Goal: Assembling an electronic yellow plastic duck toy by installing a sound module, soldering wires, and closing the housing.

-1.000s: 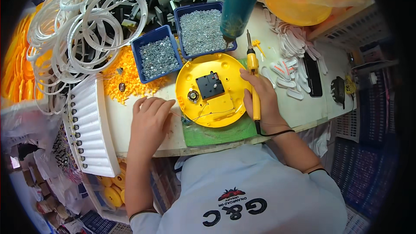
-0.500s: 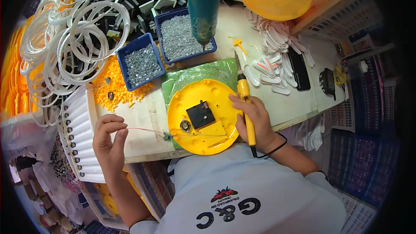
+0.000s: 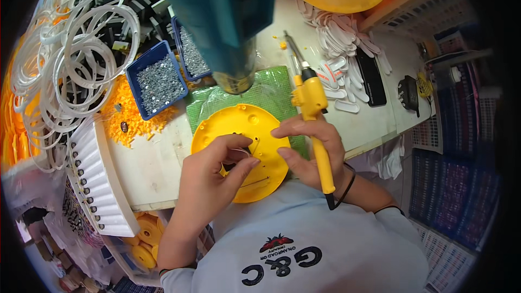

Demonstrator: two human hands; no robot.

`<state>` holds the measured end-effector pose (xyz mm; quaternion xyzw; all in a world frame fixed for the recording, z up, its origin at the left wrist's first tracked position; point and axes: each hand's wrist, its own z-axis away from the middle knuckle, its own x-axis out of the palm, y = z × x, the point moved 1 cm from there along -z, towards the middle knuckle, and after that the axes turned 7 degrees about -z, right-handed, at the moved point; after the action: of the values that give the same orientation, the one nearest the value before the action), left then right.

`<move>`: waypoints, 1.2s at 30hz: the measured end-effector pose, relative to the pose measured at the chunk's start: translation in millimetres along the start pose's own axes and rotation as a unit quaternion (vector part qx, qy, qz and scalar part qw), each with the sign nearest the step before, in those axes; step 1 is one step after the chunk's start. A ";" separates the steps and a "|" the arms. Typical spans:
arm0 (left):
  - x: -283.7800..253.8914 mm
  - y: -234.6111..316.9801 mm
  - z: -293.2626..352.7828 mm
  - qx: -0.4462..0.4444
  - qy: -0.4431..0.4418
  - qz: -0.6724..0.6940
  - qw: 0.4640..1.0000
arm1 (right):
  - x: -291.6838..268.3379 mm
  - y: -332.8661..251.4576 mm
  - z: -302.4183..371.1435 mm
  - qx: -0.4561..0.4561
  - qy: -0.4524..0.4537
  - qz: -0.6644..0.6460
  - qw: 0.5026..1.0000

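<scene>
A round yellow plastic disc (image 3: pixel 225 122) lies on a green mat (image 3: pixel 271 84) in front of me. Over its left half is my left hand (image 3: pixel 209 179), thumb and forefinger drawn together on a thin wire (image 3: pixel 239 151). That hand covers most of the black box fixed to the disc. At the disc's right edge, my right hand (image 3: pixel 323 149) holds a yellow-handled soldering iron (image 3: pixel 322 168), its metal tip pointing away from me. The thumb and forefinger of this hand are apart, with the handle lying across the palm. A black cord trails from the handle.
A teal power screwdriver (image 3: pixel 217 16) hangs above the disc. Blue bins (image 3: pixel 142 89) of small metal screws stand at the far left, beside loose orange pieces (image 3: pixel 122 122) and white rings (image 3: pixel 103 43). White plastic strips (image 3: pixel 347 43) and a black phone (image 3: pixel 372 78) lie right.
My left hand has moved right, from beside the disc to over it, bringing the wire along. The soldering iron has shifted slightly right. The hanging screwdriver looks larger and farther left.
</scene>
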<state>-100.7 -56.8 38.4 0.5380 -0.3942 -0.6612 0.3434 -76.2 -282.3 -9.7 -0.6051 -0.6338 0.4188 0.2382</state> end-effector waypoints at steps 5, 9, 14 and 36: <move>12.3 2.1 -5.3 0.020 -0.048 -0.057 0.997 | 13.1 2.4 2.6 0.036 0.006 -0.057 0.998; 13.2 1.4 -2.7 0.012 -0.025 -0.047 0.998 | 15.5 2.1 6.0 0.065 0.026 -0.080 0.994; 9.9 -10.5 -1.6 0.032 0.032 -0.023 0.999 | 14.6 0.9 9.1 0.067 0.022 -0.102 0.992; 0.2 -42.5 4.7 0.175 0.050 -0.246 0.952 | -50.5 0.2 12.2 0.211 0.099 -0.126 0.964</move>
<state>-106.6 -36.9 1.0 0.7021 -0.3412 -0.6186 0.0898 -78.2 -334.1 -6.0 -0.4948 -0.5758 0.4472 0.4728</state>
